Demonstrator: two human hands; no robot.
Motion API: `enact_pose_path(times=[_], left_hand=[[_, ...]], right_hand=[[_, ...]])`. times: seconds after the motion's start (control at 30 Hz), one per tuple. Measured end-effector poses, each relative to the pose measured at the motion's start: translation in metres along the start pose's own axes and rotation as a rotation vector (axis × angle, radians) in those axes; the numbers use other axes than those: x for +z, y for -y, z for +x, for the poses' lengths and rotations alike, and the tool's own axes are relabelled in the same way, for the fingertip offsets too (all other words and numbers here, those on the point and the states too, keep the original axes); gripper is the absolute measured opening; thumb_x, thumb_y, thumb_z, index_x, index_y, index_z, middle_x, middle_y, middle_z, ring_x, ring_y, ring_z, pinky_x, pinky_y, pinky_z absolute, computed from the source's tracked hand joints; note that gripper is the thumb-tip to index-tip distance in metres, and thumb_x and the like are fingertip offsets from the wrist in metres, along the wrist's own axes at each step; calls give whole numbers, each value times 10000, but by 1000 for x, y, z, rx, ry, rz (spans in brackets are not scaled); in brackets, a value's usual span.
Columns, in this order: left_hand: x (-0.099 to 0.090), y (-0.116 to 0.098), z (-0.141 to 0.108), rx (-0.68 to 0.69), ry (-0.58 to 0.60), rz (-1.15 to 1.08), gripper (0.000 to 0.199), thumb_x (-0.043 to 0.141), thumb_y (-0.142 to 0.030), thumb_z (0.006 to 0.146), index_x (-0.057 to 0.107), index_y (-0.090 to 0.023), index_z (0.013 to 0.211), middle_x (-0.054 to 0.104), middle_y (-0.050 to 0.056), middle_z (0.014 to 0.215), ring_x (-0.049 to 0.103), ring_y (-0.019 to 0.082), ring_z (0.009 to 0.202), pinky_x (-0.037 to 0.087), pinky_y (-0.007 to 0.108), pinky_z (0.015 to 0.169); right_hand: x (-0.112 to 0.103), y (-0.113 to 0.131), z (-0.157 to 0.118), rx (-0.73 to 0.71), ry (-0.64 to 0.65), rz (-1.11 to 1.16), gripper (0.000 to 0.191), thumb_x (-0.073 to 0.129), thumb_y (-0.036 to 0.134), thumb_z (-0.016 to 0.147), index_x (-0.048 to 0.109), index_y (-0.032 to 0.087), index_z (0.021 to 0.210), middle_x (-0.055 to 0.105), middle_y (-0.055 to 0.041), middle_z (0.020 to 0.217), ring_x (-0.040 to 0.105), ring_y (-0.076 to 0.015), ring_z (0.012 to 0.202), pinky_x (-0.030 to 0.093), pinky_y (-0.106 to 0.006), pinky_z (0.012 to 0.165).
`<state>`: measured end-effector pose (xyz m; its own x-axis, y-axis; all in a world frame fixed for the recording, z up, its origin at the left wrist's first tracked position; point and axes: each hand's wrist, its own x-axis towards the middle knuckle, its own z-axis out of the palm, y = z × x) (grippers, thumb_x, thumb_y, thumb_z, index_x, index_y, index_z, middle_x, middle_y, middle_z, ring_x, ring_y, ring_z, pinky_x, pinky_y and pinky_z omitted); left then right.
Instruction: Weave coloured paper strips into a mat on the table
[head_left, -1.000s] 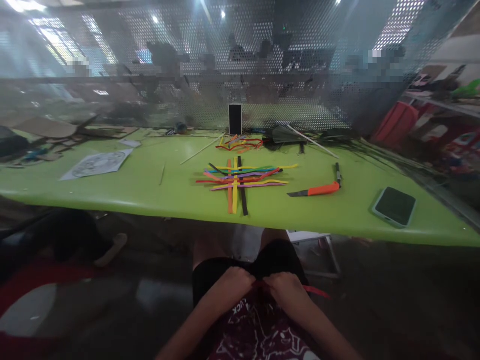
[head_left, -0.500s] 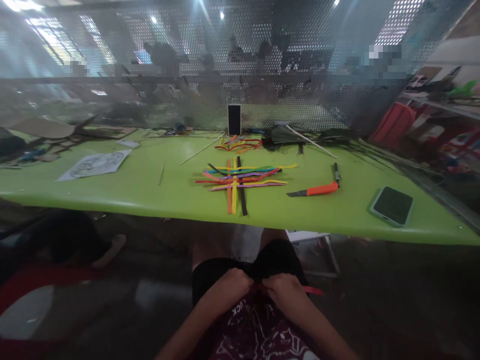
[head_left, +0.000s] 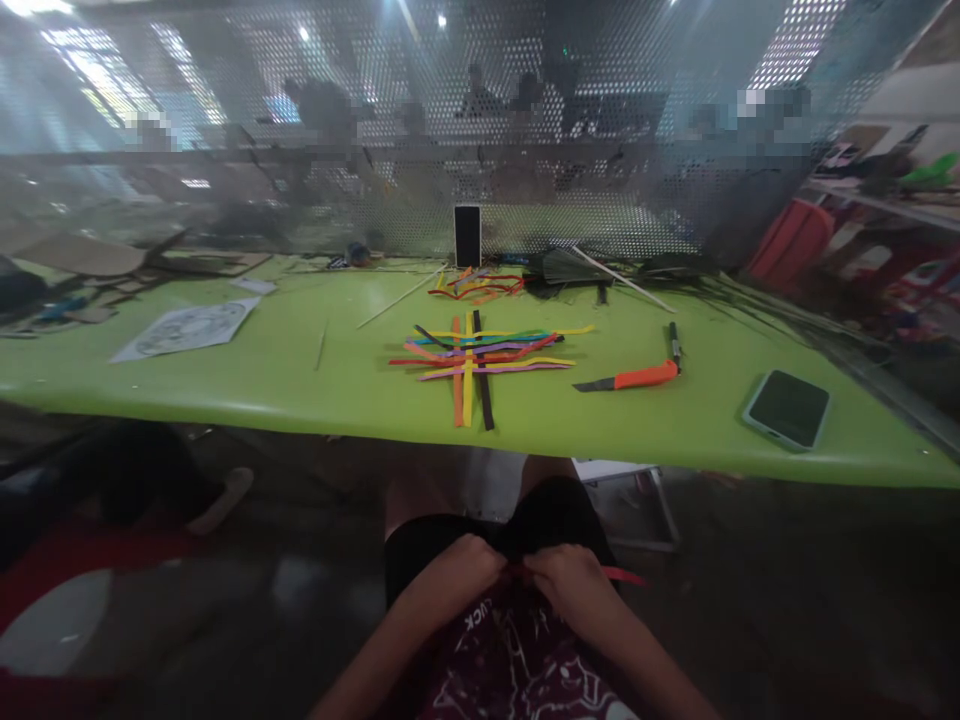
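Observation:
Over my lap, below the table edge, my left hand (head_left: 474, 566) and my right hand (head_left: 564, 578) are close together, both with fingers closed. They grip a red strip (head_left: 624, 576) whose free end sticks out to the right past my right hand; the stretch between the fingers is dark and hard to make out. Ahead on the green table (head_left: 337, 400) lie woven coloured strips (head_left: 480, 350): orange, yellow and black ones run lengthwise, crossed by several yellow, teal, purple, red and pink ones.
An orange-handled knife (head_left: 637, 377) and a black marker (head_left: 674, 346) lie right of the strips, near a phone (head_left: 787, 408). Another phone (head_left: 468, 237) stands upright by the mesh screen (head_left: 420, 180). Loose strips (head_left: 480, 288) lie before it. A printed sheet (head_left: 187, 328) is at left.
My hands and the red strip stay almost in place over my lap. The view has shifted very slightly; the things on the table have not moved.

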<state>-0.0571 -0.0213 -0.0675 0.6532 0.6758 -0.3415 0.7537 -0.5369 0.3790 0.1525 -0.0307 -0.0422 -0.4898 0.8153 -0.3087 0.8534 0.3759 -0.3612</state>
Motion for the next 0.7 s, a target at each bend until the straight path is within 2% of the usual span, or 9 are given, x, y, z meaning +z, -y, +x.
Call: enact_pose_path(times=[0.17, 0.33, 0.53, 0.7], left_hand=[[3, 3, -1, -11, 35, 44, 254, 507, -110, 977, 756, -150, 946, 761, 89, 952, 686, 232, 870, 496, 303, 818], [-2, -2, -5, -53, 24, 44, 250, 507, -122, 973, 749, -160, 925, 761, 73, 930, 688, 225, 894, 505, 289, 836], [-12, -18, -2, -88, -55, 11, 244, 537, -62, 925, 689, -154, 1091, 742, 92, 1094, 681, 256, 1036, 501, 332, 908], [-14, -27, 5, -122, -62, 11, 249, 483, -53, 957, 705, -118, 1052, 744, 141, 1022, 700, 269, 944, 512, 345, 837]], right_hand=[[3, 3, 1, 36, 50, -67, 337, 477, 75, 877, 785, 207, 911, 791, -93, 923, 724, -249, 845, 457, -294, 710], [0, 5, -1, 29, 49, -76, 352, 483, 82, 890, 787, 250, 951, 796, -75, 947, 727, -259, 865, 467, -307, 711], [-9, 10, 5, 31, 61, -71, 362, 446, 59, 897, 774, 197, 961, 789, -92, 978, 731, -247, 924, 460, -287, 740], [-7, 7, 10, 49, 48, -49, 391, 451, 8, 830, 784, 167, 959, 790, -125, 1011, 733, -247, 944, 459, -281, 763]])
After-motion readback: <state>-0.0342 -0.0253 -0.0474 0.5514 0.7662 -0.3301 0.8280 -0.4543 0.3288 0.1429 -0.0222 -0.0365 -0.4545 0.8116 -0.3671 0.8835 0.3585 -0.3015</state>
